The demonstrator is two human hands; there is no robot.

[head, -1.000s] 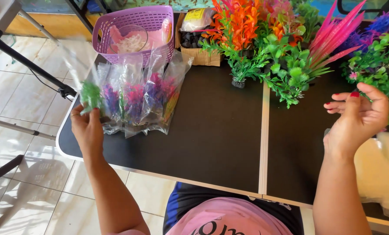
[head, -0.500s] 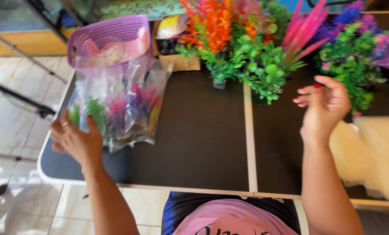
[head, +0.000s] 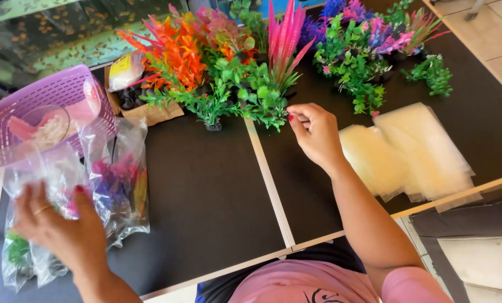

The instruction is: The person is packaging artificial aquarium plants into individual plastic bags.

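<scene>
Since half a second ago, my right hand [head: 317,134] has dropped to the green plastic plants [head: 245,95], fingertips pinched at their leaves. My left hand [head: 60,230] rests open-fingered on the clear bagged plants [head: 119,185] beside the purple basket [head: 65,92].

a black tabletop [head: 206,207] in two panels, split by a pale seam and edged with a light rim, fills the view. beyond its far edge sits a glass fish tank [head: 54,33] with greenish water. pale floor tiles [head: 498,33] show at the right in bright daylight.
</scene>
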